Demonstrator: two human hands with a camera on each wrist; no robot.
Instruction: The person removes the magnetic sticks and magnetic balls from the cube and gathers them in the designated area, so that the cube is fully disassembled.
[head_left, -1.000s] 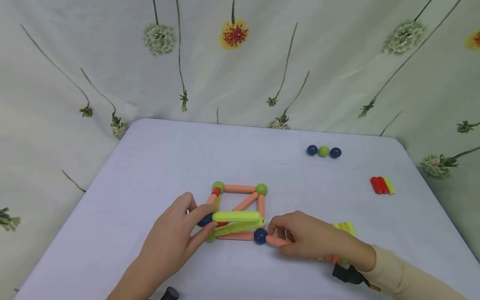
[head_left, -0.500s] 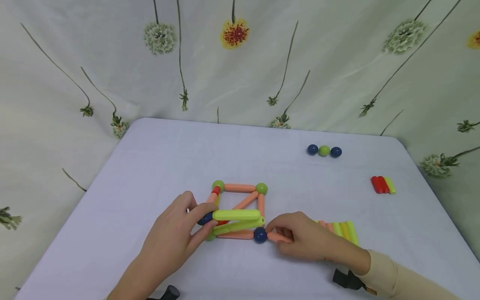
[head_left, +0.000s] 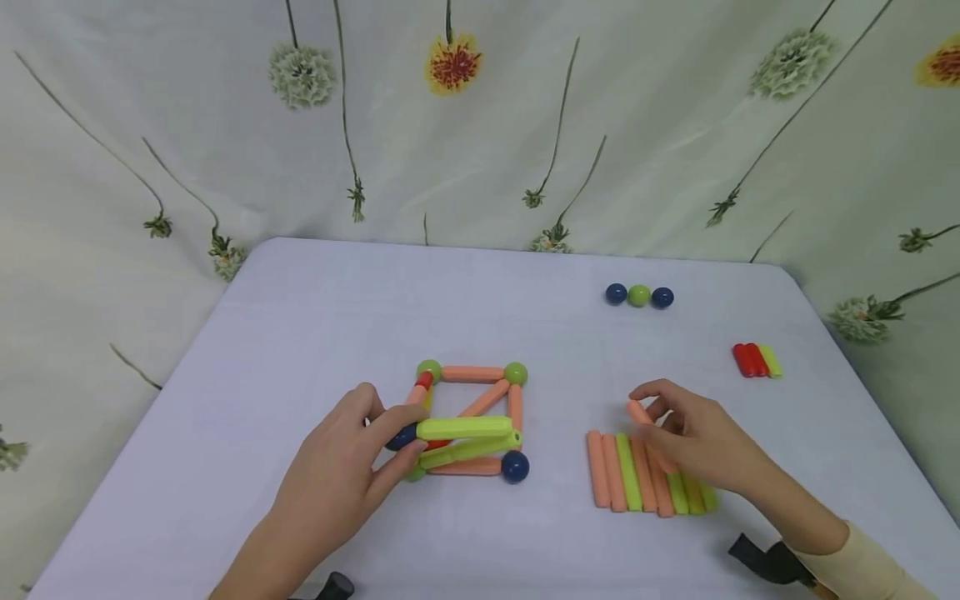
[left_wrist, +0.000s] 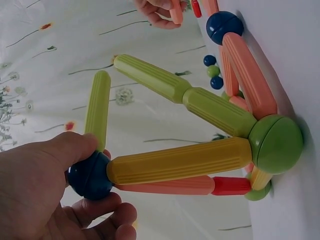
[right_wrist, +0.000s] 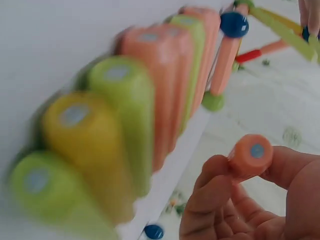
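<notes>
My left hand [head_left: 337,467] pinches a dark blue ball [left_wrist: 89,175] between thumb and fingers, above a frame of magnetic rods and balls. From this ball a yellow rod [left_wrist: 180,160] slants down to a green corner ball [left_wrist: 276,143], and a lime rod [left_wrist: 98,107] sticks out sideways. Salmon rods [head_left: 472,374] form the frame's base, which has another dark blue ball [head_left: 514,467] at its near right corner. My right hand [head_left: 697,437] holds a loose salmon rod [right_wrist: 250,157] in its fingertips, over the row of rods [head_left: 628,472] lying on the table.
Two blue balls and a green ball [head_left: 639,296] sit in a line at the back of the table. Short red rods [head_left: 750,360] and a lime one lie near the right edge. A flower-printed cloth [head_left: 420,150] hangs behind the white tabletop [head_left: 360,308].
My right hand has moved right, from the near blue corner ball to above the rod row, taking the salmon rod with it. The left hand keeps its hold on the upper blue ball.
</notes>
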